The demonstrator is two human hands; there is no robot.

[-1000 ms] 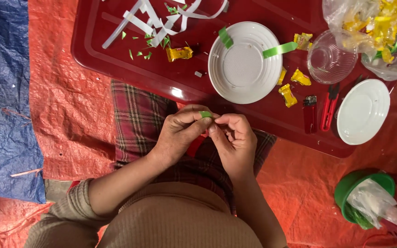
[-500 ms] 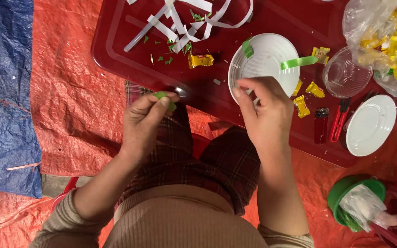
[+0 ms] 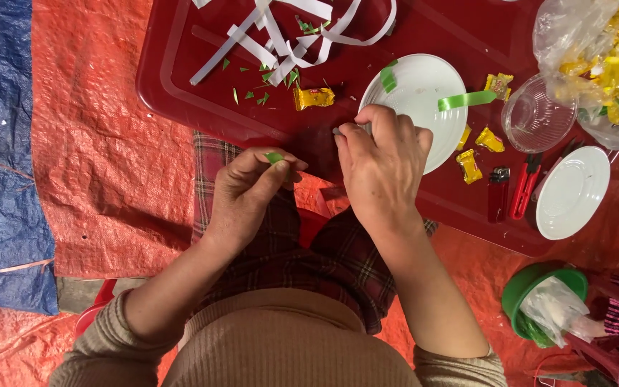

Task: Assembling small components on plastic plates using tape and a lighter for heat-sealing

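My left hand [image 3: 246,188] pinches a small green piece [image 3: 274,157] between thumb and fingers, just in front of the red tray [image 3: 180,64]. My right hand [image 3: 381,161] rests on the tray beside the white plate [image 3: 417,93], fingertips closed on a tiny grey object [image 3: 337,131] at the plate's near-left edge. On the plate lie a green ribbon strip [image 3: 467,99] and a shorter green piece [image 3: 388,77]. What the grey object is cannot be made out.
White paper strips [image 3: 288,36] and green scraps lie at the tray's back. A yellow wrapped candy [image 3: 314,97], a red lighter [image 3: 498,195], red clippers [image 3: 524,188], a clear bowl [image 3: 531,122], a second white plate [image 3: 573,192], a bag of yellow pieces [image 3: 603,57] and a green bowl [image 3: 539,294] are nearby.
My hands, together over my lap a second ago, have separated. The right hand reached to the tray beside the plate; the left kept the green piece and stayed nearer me.
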